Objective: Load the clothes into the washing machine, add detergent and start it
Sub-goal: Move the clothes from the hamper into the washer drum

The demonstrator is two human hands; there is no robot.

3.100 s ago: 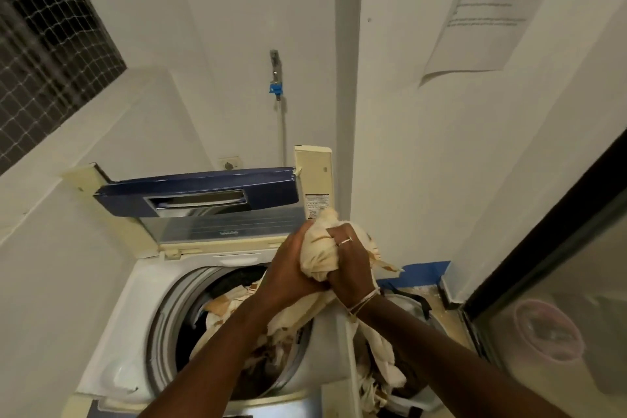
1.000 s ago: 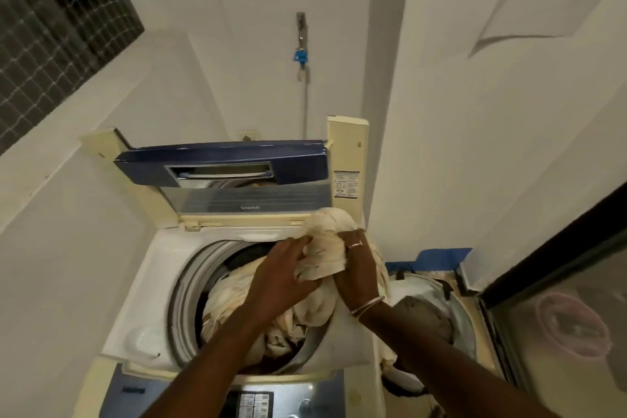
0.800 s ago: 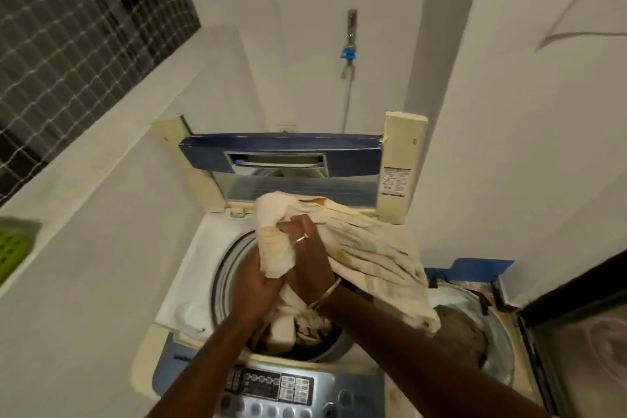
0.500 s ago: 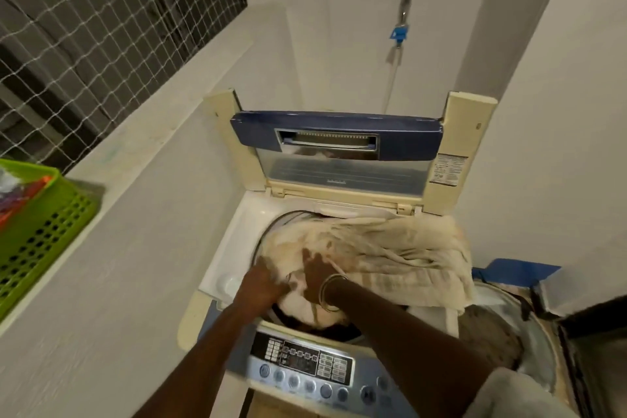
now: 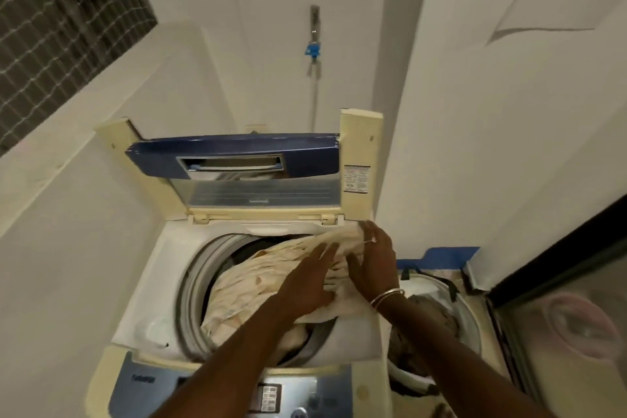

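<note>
Washing machine (image 5: 159, 285) has its lid (image 5: 234, 154) propped up, and the big cream sheet (image 5: 258, 285) is bunched half in the drum, its right end over the rim by the hinge. Left hand (image 5: 310, 285) lies flat on it with fingers spread; right hand (image 5: 375, 258) is open too, pressing the draped corner, neither one gripping. It looks soft, floppy and light, so I'd gather that corner and stuff it down

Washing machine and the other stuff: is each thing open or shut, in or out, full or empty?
Washing machine lid: open, standing up.
Drum: partly filled with cloth.
Cream cloth: mostly in the drum, one end draped over the right rim.
Left hand: open, flat on the cloth.
Right hand: open, fingers spread on the cloth.
Laundry basket: beside the machine, something still inside.
</note>
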